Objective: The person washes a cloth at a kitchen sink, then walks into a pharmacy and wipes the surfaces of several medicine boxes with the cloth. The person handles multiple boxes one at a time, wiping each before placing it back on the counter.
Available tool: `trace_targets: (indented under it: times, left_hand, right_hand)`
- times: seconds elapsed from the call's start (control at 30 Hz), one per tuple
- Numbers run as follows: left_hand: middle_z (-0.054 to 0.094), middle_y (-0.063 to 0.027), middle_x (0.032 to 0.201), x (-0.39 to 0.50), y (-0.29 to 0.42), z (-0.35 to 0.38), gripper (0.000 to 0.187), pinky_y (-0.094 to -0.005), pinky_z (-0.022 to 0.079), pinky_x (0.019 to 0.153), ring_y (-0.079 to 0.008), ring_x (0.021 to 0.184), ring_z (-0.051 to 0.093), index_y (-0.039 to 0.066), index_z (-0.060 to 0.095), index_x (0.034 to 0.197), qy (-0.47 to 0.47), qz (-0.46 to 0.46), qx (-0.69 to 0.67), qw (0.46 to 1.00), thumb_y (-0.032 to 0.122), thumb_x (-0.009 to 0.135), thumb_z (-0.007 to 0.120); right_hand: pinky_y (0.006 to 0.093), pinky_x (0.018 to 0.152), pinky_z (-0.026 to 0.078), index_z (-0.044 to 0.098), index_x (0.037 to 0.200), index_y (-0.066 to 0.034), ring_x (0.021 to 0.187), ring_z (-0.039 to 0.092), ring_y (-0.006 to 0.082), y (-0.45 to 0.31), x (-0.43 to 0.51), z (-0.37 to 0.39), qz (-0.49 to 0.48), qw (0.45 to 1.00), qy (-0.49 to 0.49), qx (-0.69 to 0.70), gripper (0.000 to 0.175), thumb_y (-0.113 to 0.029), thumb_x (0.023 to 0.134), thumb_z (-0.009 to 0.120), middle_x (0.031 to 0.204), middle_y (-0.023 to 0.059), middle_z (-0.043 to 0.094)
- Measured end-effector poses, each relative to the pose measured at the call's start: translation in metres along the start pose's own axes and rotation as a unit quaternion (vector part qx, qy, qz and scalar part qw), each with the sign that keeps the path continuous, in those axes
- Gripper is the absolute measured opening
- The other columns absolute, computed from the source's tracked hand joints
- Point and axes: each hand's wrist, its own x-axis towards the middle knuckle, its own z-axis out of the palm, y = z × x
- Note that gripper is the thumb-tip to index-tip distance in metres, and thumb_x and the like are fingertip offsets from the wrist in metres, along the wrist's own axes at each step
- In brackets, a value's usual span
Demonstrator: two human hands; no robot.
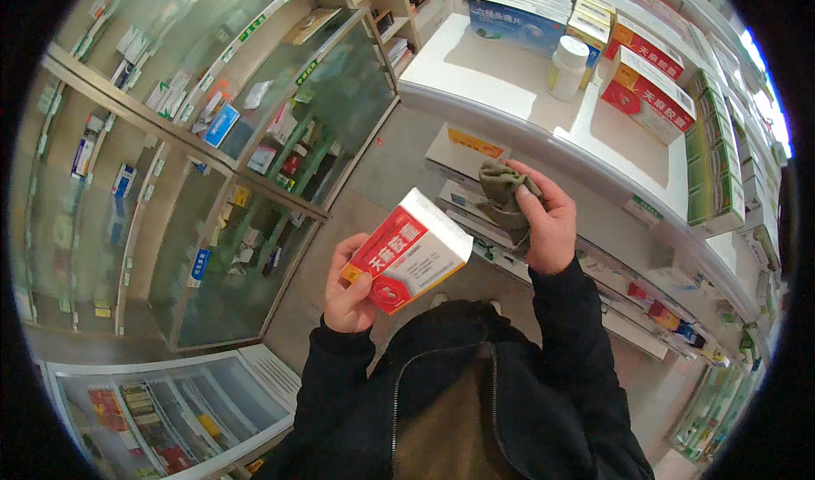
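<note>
My left hand (350,289) grips one end of a red and white medicine carton (411,251), thumb on its printed front, held tilted over the floor. In my right hand (551,219) is a crumpled grey-green cloth (506,187), pinched between thumb and fingers close to the edge of a white shelf (471,79). On that shelf stand a white plastic bottle (568,69), a row of blue cartons (516,25), some yellow cartons (589,25), and red and white cartons (649,91) that resemble the one I hold.
Green cartons (713,155) line the shelf's right part. Lower shelves below its edge hold more boxes, among them a white carton with an orange panel (468,149). Glass-fronted cabinets (267,155) stand at the left, a glass-topped chest (172,410) at the lower left.
</note>
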Motion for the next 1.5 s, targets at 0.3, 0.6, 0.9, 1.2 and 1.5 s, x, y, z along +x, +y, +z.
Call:
trace_targets:
  times: [0.3,0.6,0.9,1.2,1.5]
  left_hand:
    - [0.053,-0.0158,0.139,0.002,-0.018,-0.035,0.055,-0.0473,0.046,0.106,-0.0298,0.124,0.057,0.005,0.047,0.133,-0.154,-0.006,-0.024,0.988,0.013,0.086,0.075]
    - [0.047,-0.0149,0.150,0.009,-0.027,-0.026,0.072,-0.0486,0.039,0.113,-0.0316,0.134,0.050,0.005,0.038,0.149,-0.043,-0.016,-0.106,0.993,0.029,0.089,0.070]
    - [0.057,-0.0060,0.139,0.015,-0.044,0.051,0.049,-0.0409,0.045,0.106,-0.0219,0.125,0.056,0.011,0.045,0.145,0.118,-0.167,-0.125,0.971,0.037,0.103,0.052]
    - [0.061,-0.0097,0.130,0.035,-0.022,0.031,0.045,-0.0407,0.050,0.099,-0.0251,0.117,0.060,0.009,0.049,0.141,0.102,-0.132,-0.174,0.971,0.037,0.106,0.043]
    - [0.064,-0.0093,0.126,0.024,-0.019,0.068,0.043,-0.0397,0.052,0.098,-0.0254,0.114,0.063,0.006,0.050,0.139,0.185,-0.179,-0.162,0.953,0.033,0.106,0.043]
  right_hand:
    - [0.0374,0.116,0.032,0.052,0.143,-0.0029,0.145,0.038,0.0299,-0.019,-0.026,0.022,-0.195,0.921,-0.324,-0.094,0.048,-0.012,0.097,0.056,0.151,0.0207,0.047]
    - [0.0297,0.103,0.043,0.055,0.141,-0.0022,0.121,0.056,0.0141,0.005,-0.026,0.022,0.000,0.996,-0.090,0.028,0.042,-0.013,0.101,0.057,0.133,0.0092,0.062]
    - [0.0450,0.119,0.031,0.053,0.141,-0.0040,0.146,0.034,0.0391,0.010,-0.027,0.050,-0.361,0.864,-0.130,-0.327,0.058,0.004,0.084,0.061,0.152,0.0168,0.044]
    - [0.0425,0.108,0.045,0.064,0.126,-0.0046,0.130,0.056,0.0356,0.019,-0.050,0.029,-0.247,0.879,-0.369,-0.172,0.044,0.009,0.085,0.058,0.132,0.0145,0.063]
    - [0.0480,0.108,0.046,0.069,0.118,-0.0023,0.129,0.056,0.0365,0.012,-0.052,0.033,-0.482,0.804,-0.185,-0.296,0.040,0.003,0.079,0.061,0.132,0.0166,0.063]
